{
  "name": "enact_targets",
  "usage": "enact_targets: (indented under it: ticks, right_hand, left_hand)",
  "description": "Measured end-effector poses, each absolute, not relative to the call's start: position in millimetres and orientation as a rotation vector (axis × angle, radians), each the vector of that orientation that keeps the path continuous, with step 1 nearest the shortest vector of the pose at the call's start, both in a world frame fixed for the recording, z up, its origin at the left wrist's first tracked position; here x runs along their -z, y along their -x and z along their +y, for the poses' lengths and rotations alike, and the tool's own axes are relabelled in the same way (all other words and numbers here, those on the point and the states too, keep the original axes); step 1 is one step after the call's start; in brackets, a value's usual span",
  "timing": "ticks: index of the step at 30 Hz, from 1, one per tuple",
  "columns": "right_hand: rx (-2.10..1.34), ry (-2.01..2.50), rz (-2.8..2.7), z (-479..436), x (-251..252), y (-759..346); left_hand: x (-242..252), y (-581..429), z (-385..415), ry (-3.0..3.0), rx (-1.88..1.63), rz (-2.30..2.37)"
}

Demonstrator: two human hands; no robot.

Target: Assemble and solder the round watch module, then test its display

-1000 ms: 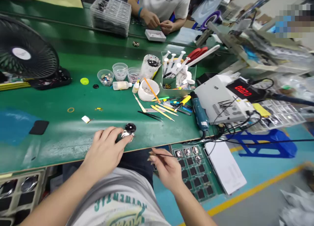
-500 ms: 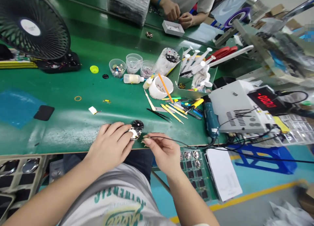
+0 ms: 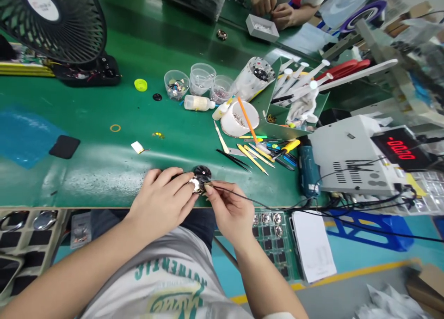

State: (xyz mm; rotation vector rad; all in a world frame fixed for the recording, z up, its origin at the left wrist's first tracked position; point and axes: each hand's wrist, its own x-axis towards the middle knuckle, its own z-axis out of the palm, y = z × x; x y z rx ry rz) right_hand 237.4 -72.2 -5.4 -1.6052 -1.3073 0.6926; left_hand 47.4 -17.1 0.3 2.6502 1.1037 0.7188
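My left hand (image 3: pixel 164 195) lies over the near edge of the green bench, its fingers closed on a small round shiny metal case (image 3: pixel 195 185). A black round piece (image 3: pixel 202 172) sits against the far side of that case; whether the two are joined I cannot tell. In the fingertips of my right hand (image 3: pixel 233 212) is pinched the end of a thin black cable (image 3: pixel 248 199), which trails off to the right. That cable end meets the right side of the case, though its tip is hidden by the fingers. Left of them lies a small silver pouch battery (image 3: pixel 137 147) with wires.
Tweezers (image 3: pixel 233 160), yellow-handled tools and an electric screwdriver (image 3: pixel 308 168) lie to the right, before a grey box (image 3: pixel 350 152) with a red display. Cups of small parts (image 3: pixel 176 85) stand farther back. A fan (image 3: pixel 78 27) stands far left. A co-worker's hands (image 3: pixel 277 9) work across the bench.
My right hand has brought the cable end leftward to the metal case; a gap was between them before. The left hand keeps hold of the case. The camera view has shifted slightly.
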Motion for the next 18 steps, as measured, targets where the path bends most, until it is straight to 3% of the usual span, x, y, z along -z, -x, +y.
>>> enact_targets:
  ticks: [18]
  right_hand:
    - [-0.677, 1.592, -1.382, -75.9, 13.0, -240.6]
  left_hand:
    - [-0.7, -47.6, -16.8, -2.657, -0.705, 1.102]
